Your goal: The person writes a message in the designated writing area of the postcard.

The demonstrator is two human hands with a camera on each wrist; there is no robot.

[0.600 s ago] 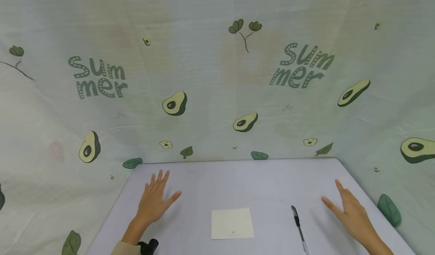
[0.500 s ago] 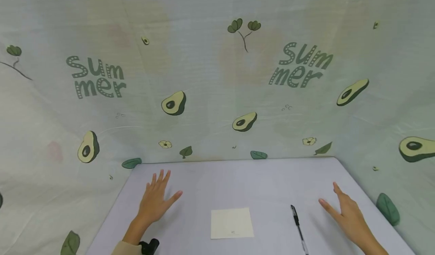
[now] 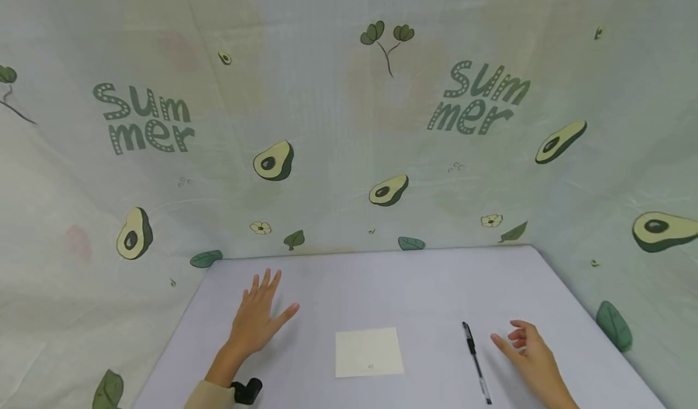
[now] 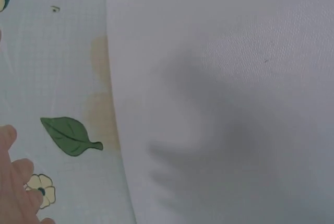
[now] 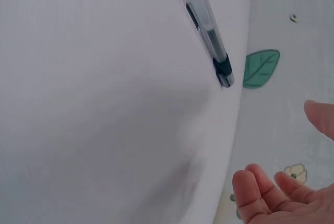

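A black-capped pen with a clear barrel [image 3: 475, 360] lies on the white table, its cap end pointing away from me. Just to its right hovers my right hand [image 3: 531, 357], thumb apart from loosely bent fingers, touching nothing. The right wrist view shows the same pen [image 5: 207, 31] and the fingers [image 5: 248, 195] apart from it. Left of the pen is a cream square sheet of paper [image 3: 369, 353]. My left hand [image 3: 256, 318] is held over the table at the left, fingers spread, with nothing in it. Only some fingertips [image 4: 21, 174] show in the left wrist view.
The white tabletop [image 3: 349, 288] has its far edge against a pale curtain [image 3: 327, 106] printed with avocados, leaves and lettering. A black wrist device [image 3: 248, 391] sits at my left sleeve [image 3: 209, 397].
My right hand has moved left and nearer to the pen, and its fingers have bent from a straighter pose. The left hand keeps its spread pose. The head view has shifted slightly.
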